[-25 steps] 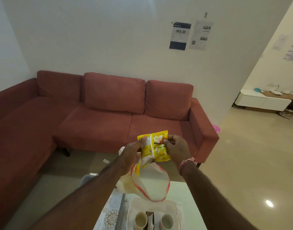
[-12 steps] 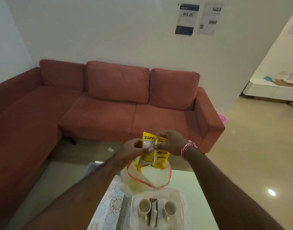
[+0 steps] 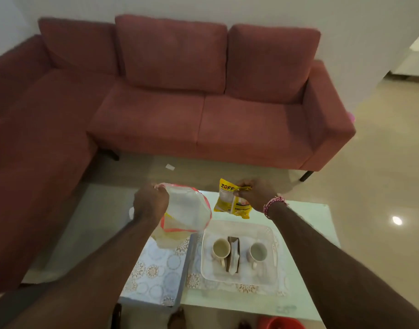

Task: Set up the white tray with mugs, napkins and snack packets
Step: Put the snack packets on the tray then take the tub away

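White plastic tray (image 3: 272,230) with a raised rim sits at the lower centre of the frame on a pale glass-topped table (image 3: 305,214), and it already holds two cream ceramic mugs (image 3: 221,248) either side of a folded white napkin on a dark strip (image 3: 233,255). Yellow foil snack packets (image 3: 228,200) hang just above its far edge, pinched at their top corner by the right hand (image 3: 253,194), fingers closed on the foil. The left hand (image 3: 150,203) grips the red-edged mouth of a clear plastic bag (image 3: 187,210), fingers closed on that rim, a little left of centre and apart from the packets.

The step in hand looks like setting the packets down. It would go best by lowering them flat into the bare strip of tray beyond the mugs (the only free floor there), keeping low enough that they do not tip over the rim.

The mugs stand close, so a swinging packet could knock one. The bag is best carried left, over the patterned white cloth (image 3: 156,269). The table's far edge lies just past the tray; open floor and a red fabric sofa (image 3: 203,110) lie beyond.
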Demonstrator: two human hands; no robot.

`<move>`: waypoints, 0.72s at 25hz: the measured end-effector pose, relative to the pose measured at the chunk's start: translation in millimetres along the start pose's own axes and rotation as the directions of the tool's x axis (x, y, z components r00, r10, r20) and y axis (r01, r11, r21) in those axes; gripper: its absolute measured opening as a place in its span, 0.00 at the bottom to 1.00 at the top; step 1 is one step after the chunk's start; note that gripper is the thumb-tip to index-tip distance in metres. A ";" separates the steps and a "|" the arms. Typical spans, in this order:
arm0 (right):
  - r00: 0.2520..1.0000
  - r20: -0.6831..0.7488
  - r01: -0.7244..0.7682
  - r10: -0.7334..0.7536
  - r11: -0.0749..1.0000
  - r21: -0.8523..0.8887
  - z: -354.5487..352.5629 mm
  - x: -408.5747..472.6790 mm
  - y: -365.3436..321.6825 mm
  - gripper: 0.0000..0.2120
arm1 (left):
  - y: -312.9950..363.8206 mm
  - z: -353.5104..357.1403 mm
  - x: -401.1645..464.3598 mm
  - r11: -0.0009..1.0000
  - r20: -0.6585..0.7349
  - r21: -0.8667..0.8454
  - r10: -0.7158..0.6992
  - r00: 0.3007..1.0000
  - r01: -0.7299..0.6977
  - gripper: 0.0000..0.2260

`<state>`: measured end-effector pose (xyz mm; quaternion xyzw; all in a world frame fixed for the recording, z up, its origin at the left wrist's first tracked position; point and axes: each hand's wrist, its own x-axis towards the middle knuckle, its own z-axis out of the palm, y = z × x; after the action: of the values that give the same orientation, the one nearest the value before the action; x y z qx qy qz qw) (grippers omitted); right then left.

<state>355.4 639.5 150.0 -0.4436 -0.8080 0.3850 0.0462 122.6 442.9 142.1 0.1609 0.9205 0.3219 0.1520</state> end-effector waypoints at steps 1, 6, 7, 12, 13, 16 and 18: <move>0.999 0.025 -0.039 0.039 0.999 -0.003 26.6 11.1 20.9 0.10 | -13.4 12.9 5.8 1.000 -0.015 0.005 -0.029 0.999 0.029 0.15; 0.987 0.132 -0.073 0.094 0.985 -0.157 149.7 75.5 112.6 0.10 | -66.6 84.5 48.1 0.998 -0.094 0.018 -0.051 0.994 0.053 0.15; 0.984 0.146 -0.078 0.104 0.981 -0.176 171.1 85.5 129.1 0.10 | -74.4 96.7 51.7 0.998 -0.088 0.020 -0.063 0.994 0.065 0.14; 0.972 0.156 -0.140 0.175 0.966 -0.216 248.1 115.4 193.2 0.07 | -112.6 136.9 66.4 0.994 -0.073 -0.003 -0.111 0.991 0.112 0.11; 0.971 0.146 -0.154 0.187 0.965 -0.214 255.7 118.4 199.4 0.07 | -118.7 140.4 68.1 0.994 -0.066 0.002 -0.110 0.992 0.110 0.11; 0.969 0.127 -0.175 0.211 0.954 -0.244 264.4 124.7 207.9 0.06 | -131.1 145.1 70.3 0.997 -0.040 0.031 -0.069 0.997 0.070 0.10; 0.972 0.099 -0.178 0.214 0.941 -0.288 268.1 130.2 211.9 0.05 | -136.7 147.6 72.7 0.997 -0.025 0.030 -0.069 0.997 0.070 0.10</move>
<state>309.8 647.4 -212.7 -0.4982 -0.8069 0.2986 -0.1069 86.6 450.6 -68.6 0.1275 0.9322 0.3039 0.1496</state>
